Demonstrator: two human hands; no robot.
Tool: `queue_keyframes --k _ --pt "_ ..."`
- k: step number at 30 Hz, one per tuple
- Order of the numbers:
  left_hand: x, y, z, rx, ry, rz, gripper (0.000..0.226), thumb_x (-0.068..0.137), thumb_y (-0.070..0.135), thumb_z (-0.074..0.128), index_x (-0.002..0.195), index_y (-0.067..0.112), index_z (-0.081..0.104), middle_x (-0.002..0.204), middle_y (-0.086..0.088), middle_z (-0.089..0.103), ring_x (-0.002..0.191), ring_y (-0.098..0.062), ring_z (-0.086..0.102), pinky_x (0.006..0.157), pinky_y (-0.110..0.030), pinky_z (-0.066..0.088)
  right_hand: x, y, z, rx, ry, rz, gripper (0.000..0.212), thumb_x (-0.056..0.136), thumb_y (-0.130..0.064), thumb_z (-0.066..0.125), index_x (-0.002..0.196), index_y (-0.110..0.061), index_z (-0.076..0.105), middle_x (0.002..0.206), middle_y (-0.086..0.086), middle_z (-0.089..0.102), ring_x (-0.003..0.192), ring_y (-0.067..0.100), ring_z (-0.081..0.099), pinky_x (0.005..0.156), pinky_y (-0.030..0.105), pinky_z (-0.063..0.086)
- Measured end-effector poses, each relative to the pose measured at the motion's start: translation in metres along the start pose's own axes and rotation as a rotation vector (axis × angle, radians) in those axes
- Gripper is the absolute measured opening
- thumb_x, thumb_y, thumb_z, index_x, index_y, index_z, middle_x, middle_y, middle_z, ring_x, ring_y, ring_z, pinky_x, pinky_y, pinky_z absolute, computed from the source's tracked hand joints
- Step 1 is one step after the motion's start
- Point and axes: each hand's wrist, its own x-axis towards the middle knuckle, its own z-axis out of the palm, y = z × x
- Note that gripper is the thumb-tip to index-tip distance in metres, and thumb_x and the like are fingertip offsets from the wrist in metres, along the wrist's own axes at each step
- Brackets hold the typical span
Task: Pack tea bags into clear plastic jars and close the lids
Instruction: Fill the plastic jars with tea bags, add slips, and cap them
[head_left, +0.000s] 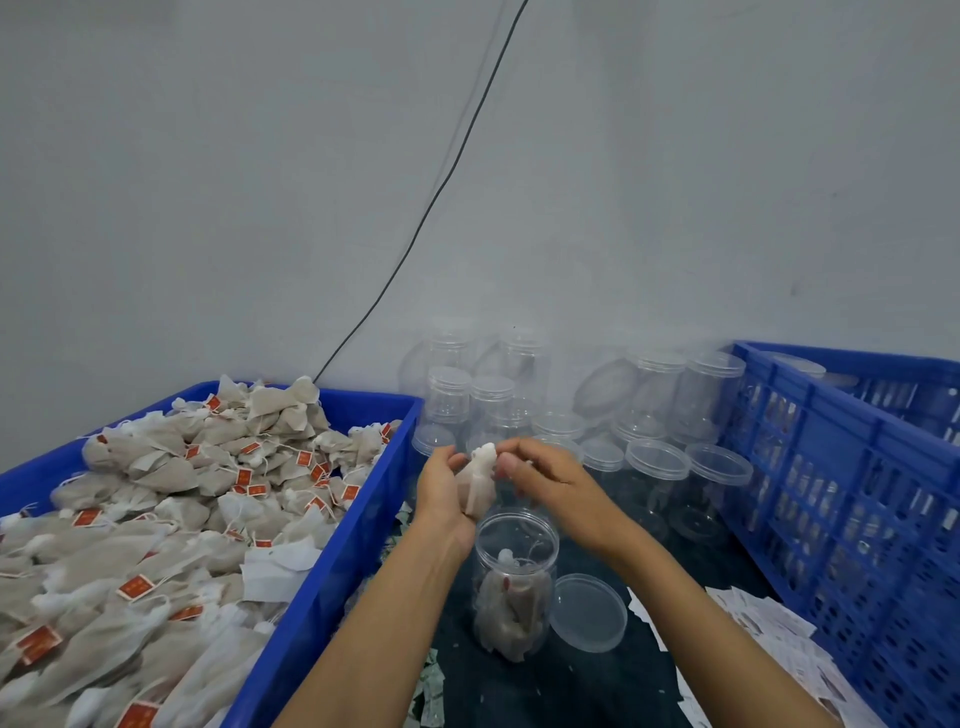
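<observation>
Now tea bag (475, 491), between hands (506, 480), above jar (514, 577)

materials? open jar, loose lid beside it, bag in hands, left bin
Open clear jar: transparent glossy plastic; contents show through.
Loose round lid: translucent, slightly frosted plastic.
Beige tea bag in the left hand: matte mesh, likely paper or nonwoven.
Blue bin: opaque moulded plastic, smooth, slight sheen.
</observation>
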Motion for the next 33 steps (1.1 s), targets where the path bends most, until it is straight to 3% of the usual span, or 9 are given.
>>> queue_keyframes --k 4,8,11,16,23,25,28,31,33 --pt "-0.002 -0.009 0.007 0.012 -0.097 -0.036 0.034 0.102 0.030 0.039 0.116 0.003 0.055 0.106 -0.019 0.061 0.084 -0.024 0.061 0.073 -0.034 0.051 0.004 -0.002 0.006 -0.087 0.066 -0.035 0.015 0.087 -0.015 0.068 0.081 -0.028 0.066 0.072 -0.017 0.063 0.066 -0.003 0.053 0.063 0.014 0.042" --pt "-0.002 -0.010 0.003 0.175 -0.087 0.153 0.028 0.098 0.014 0.046 0.119 -0.003 0.054 0.099 -0.014 0.059 0.082 -0.021 0.058 0.072 -0.029 0.048 0.009 0.005 -0.007 -0.258 0.176 0.070 0.014 0.087 -0.015 0.068 0.075 -0.009 0.067 0.068 0.000 0.063 0.062 0.007 0.051 0.061 0.027 0.043" --pt "0.002 -0.005 -0.010 0.197 0.009 0.261 0.021 0.098 0.009 0.047 0.115 0.001 0.057 0.104 -0.011 0.063 0.095 -0.021 0.061 0.082 -0.029 0.052 0.007 0.013 -0.010 -0.550 -0.004 0.171 0.021 0.085 -0.023 0.068 0.068 -0.019 0.056 0.070 -0.003 0.058 0.070 0.015 0.054 0.063 0.028 0.042" --pt "0.004 -0.005 -0.026 0.201 0.152 0.236 0.018 0.099 0.006 0.044 0.096 0.012 0.061 0.098 -0.005 0.064 0.091 -0.017 0.063 0.071 -0.025 0.051 0.004 0.023 0.004 -0.687 -0.096 0.231 0.009 0.089 -0.026 0.064 0.093 -0.018 0.061 0.090 -0.001 0.071 0.085 0.019 0.066 0.078 0.033 0.051" --pt "0.009 -0.005 -0.042 0.185 0.291 0.233 0.021 0.097 0.004 0.043 0.093 0.013 0.061 0.096 -0.003 0.063 0.087 -0.015 0.062 0.070 -0.025 0.051 0.011 0.015 0.023 -0.962 -0.384 0.142 0.017 0.082 -0.011 0.062 0.093 -0.017 0.073 0.098 0.006 0.072 0.092 0.027 0.065 0.070 0.029 0.045" --pt "0.009 -0.005 -0.046 0.183 0.316 0.213 0.022 0.097 0.003 0.043 0.089 0.014 0.061 0.094 -0.003 0.063 0.087 -0.015 0.061 0.069 -0.025 0.050 0.016 0.009 0.025 -1.052 -0.487 0.165 0.016 0.082 -0.009 0.055 0.085 -0.013 0.071 0.092 0.013 0.068 0.082 0.034 0.060 0.067 0.030 0.042" --pt "0.008 -0.006 -0.051 0.180 0.340 0.187 0.023 0.097 0.002 0.043 0.087 0.013 0.061 0.093 -0.003 0.062 0.085 -0.015 0.061 0.066 -0.024 0.049 0.021 -0.002 0.024 -1.111 -0.618 0.223 0.029 0.088 -0.013 0.048 0.059 -0.015 0.043 0.074 0.012 0.049 0.075 0.030 0.042 0.066 0.032 0.031" --pt "0.007 -0.009 -0.055 0.259 0.298 0.145 0.025 0.097 -0.001 0.040 0.091 0.012 0.060 0.096 -0.004 0.062 0.084 -0.015 0.060 0.065 -0.024 0.049 0.020 -0.004 0.017 -0.985 -0.633 0.237 0.019 0.088 -0.007 0.049 0.079 -0.013 0.066 0.087 0.009 0.060 0.080 0.030 0.052 0.067 0.032 0.043" --pt "0.005 -0.013 -0.061 0.434 0.249 0.152 0.028 0.096 -0.004 0.036 0.092 0.012 0.059 0.100 -0.006 0.061 0.085 -0.015 0.060 0.066 -0.024 0.049 0.013 0.001 0.006 -0.773 -0.404 0.211 0.032 0.088 -0.001 0.048 0.100 -0.017 0.073 0.101 0.000 0.070 0.093 0.020 0.063 0.084 0.035 0.052"
